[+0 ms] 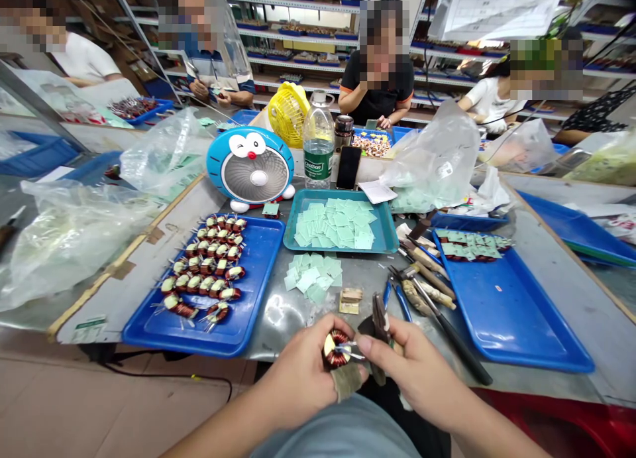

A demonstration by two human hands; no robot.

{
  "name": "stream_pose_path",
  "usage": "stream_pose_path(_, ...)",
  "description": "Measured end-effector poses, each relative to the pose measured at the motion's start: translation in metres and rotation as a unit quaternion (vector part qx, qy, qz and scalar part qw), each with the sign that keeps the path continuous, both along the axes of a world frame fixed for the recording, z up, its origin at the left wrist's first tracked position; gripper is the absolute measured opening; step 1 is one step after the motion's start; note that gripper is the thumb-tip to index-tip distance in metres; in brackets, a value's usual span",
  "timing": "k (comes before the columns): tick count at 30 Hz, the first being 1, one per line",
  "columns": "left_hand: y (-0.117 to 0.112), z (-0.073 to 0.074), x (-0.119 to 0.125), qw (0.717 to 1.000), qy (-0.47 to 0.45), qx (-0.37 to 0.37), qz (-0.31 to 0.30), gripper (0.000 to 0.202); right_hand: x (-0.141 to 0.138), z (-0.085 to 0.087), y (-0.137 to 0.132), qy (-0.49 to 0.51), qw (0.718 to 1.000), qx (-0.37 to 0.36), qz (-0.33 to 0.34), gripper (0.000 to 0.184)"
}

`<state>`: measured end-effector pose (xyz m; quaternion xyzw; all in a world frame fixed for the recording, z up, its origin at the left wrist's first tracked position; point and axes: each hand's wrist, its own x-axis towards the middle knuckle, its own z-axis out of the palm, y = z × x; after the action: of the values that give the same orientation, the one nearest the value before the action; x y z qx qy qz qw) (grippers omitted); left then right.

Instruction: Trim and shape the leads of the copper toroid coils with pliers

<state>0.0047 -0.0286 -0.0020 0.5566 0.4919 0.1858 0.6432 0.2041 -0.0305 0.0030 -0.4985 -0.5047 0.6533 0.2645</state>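
Observation:
My left hand (311, 358) is closed around a copper-wound toroidal coil (336, 349) with pale yellow pieces and silvery wire leads pointing right. A greenish wrap covers one of its fingers. My right hand (415, 358) grips a dark metal hand tool (380, 322), its exact kind partly hidden by the fingers. The thumb of that hand is close to the coil's leads; whether it touches them I cannot tell. Just beyond my hands sits a small wooden block (350, 300). Past it, loose pale green square sheets (314, 276) lie on the metal table.
Rows of coils fill part of a left blue tray (258, 292). A teal tray (293, 236) holds green sheets. Pliers (397, 292) and a hammer (447, 325) lie beside the right blue tray (527, 319). Behind stand a cartoon fan (251, 163), a bottle (318, 143) and a phone (348, 168). Several people sit opposite.

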Motion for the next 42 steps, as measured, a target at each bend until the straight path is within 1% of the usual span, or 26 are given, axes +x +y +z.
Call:
stream_pose_path(4, -0.002, -0.002, 0.000, 0.997, 0.044, 0.069, -0.007, 0.029, 0.000, 0.005, -0.001, -0.009, 0.999, 0.029, 0.020, 0.027)
stream_pose_path(7, -0.003, -0.008, -0.001, 0.988, 0.076, 0.136, -0.015, 0.026, 0.000, 0.007, -0.001, -0.023, 0.997, 0.061, 0.038, 0.023)
stream_pose_path(13, -0.006, -0.018, -0.003, 0.956, 0.135, 0.261, -0.018, 0.022, -0.002, 0.005, -0.007, -0.099, 0.984, 0.140, 0.039, 0.016)
stream_pose_path(15, -0.006, -0.019, -0.003, 0.944, 0.152, 0.293, -0.017, 0.020, -0.004, 0.002, -0.011, -0.123, 0.974, 0.187, 0.042, 0.015)
stream_pose_path(16, -0.007, -0.019, -0.003, 0.939, 0.158, 0.307, -0.016, 0.020, -0.004, 0.001, -0.012, -0.133, 0.963, 0.228, 0.045, 0.013)
stream_pose_path(18, -0.008, -0.019, -0.003, 0.929, 0.164, 0.333, -0.012, 0.021, -0.004, -0.002, -0.015, -0.150, 0.930, 0.330, 0.054, 0.009)
stream_pose_path(20, -0.008, -0.019, -0.002, 0.919, 0.165, 0.358, -0.010, 0.024, -0.004, -0.004, -0.018, -0.167, 0.890, 0.419, 0.061, 0.015)
stream_pose_path(21, -0.009, -0.020, -0.002, 0.914, 0.168, 0.370, -0.009, 0.024, -0.004, -0.005, -0.018, -0.173, 0.872, 0.452, 0.064, 0.019)
stream_pose_path(26, -0.012, -0.023, 0.000, 0.900, 0.179, 0.397, 0.003, 0.027, -0.004, -0.003, -0.023, -0.205, 0.801, 0.554, 0.092, 0.024)
stream_pose_path(30, -0.015, -0.026, 0.000, 0.900, 0.178, 0.397, 0.012, 0.033, -0.007, -0.005, -0.029, -0.231, 0.763, 0.595, 0.100, 0.023)
stream_pose_path(33, -0.016, -0.027, 0.001, 0.904, 0.180, 0.387, 0.018, 0.033, -0.010, -0.007, -0.032, -0.241, 0.753, 0.605, 0.099, 0.025)
stream_pose_path(38, -0.016, -0.029, 0.002, 0.907, 0.190, 0.376, 0.032, 0.036, -0.016, -0.008, -0.031, -0.265, 0.745, 0.605, 0.094, 0.025)
stream_pose_path(40, -0.015, -0.030, 0.001, 0.905, 0.191, 0.377, 0.037, 0.035, -0.017, -0.008, -0.029, -0.261, 0.756, 0.594, 0.084, 0.024)
stream_pose_path(42, -0.013, -0.030, -0.001, 0.903, 0.190, 0.383, 0.040, 0.031, -0.017, -0.006, -0.027, -0.249, 0.783, 0.566, 0.074, 0.021)
